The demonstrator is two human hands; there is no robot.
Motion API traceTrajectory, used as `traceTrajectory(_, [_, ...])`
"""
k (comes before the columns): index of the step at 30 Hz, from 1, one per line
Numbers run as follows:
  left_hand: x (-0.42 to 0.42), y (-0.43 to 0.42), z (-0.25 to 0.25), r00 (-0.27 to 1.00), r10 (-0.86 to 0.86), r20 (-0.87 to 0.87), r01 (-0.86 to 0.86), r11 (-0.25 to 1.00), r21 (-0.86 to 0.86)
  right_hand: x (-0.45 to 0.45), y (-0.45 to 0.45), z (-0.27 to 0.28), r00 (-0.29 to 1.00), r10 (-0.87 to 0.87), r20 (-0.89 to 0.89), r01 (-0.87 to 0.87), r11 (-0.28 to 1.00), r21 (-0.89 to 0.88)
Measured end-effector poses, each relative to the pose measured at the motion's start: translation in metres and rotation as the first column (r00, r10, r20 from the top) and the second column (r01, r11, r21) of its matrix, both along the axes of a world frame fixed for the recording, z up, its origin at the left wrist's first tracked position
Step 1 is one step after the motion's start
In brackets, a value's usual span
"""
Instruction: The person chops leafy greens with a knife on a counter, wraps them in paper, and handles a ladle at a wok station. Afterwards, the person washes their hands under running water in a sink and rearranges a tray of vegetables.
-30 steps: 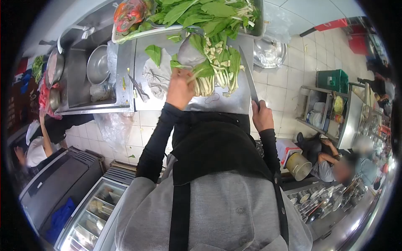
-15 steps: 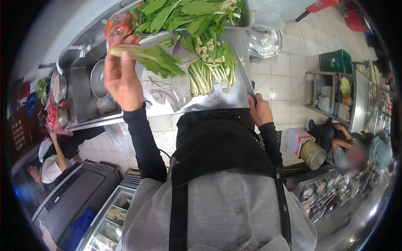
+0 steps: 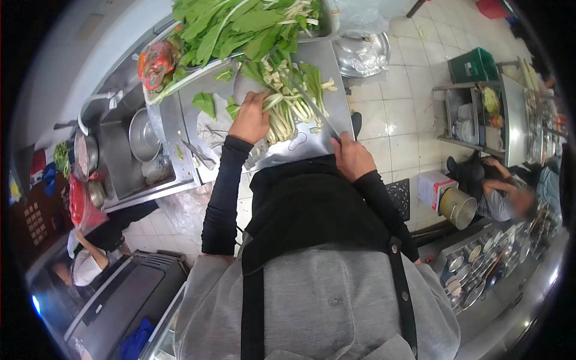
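Note:
My left hand is closed, its curled fingers against the left side of a bunch of leafy green stalks on the metal worktop. A knife is gripped by the handle in my right hand at the worktop's right edge. Its blade slants up and left across the stalks, whose pale ends point toward me. Under and beside my left wrist lies a crumpled grey cloth. Loose leaves lie left of the bunch.
A tray heaped with leafy greens stands behind, beside bagged red peppers. The sink, holding a metal bowl, is at left. Lidded metal pan sits at right. Other people are at far left and right.
My left hand has come down from the upper left to the bunch; the leafy stalk it held up no longer shows separately. My right hand has brought the knife over the stalks.

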State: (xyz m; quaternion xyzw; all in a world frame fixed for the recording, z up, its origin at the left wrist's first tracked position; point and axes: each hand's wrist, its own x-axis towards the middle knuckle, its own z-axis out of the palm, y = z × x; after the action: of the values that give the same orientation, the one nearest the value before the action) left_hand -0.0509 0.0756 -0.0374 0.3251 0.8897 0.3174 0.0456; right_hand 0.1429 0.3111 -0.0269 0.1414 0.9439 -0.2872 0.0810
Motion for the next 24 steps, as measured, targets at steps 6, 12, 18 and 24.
traceTrajectory(6, [-0.002,0.016,-0.022,0.988,0.154,-0.006,-0.155,0.986,-0.062,-0.001,-0.006,0.004,0.999,0.030,0.020,-0.030,0.999,0.015])
traceTrajectory(12, [-0.018,0.037,-0.054,0.990,0.101,-0.098,-0.128,0.934,-0.333,-0.008,-0.009,-0.008,0.996,0.079,0.041,-0.082,0.994,0.077])
traceTrajectory(18, [-0.017,0.036,-0.073,0.980,0.051,-0.194,-0.121,0.920,-0.373,-0.025,-0.012,-0.019,0.991,0.091,0.103,-0.091,0.996,-0.002])
traceTrajectory(24, [-0.009,0.029,-0.042,0.982,0.133,-0.131,-0.158,0.966,-0.204,-0.057,-0.025,-0.064,0.993,0.115,-0.020,-0.116,0.993,-0.035])
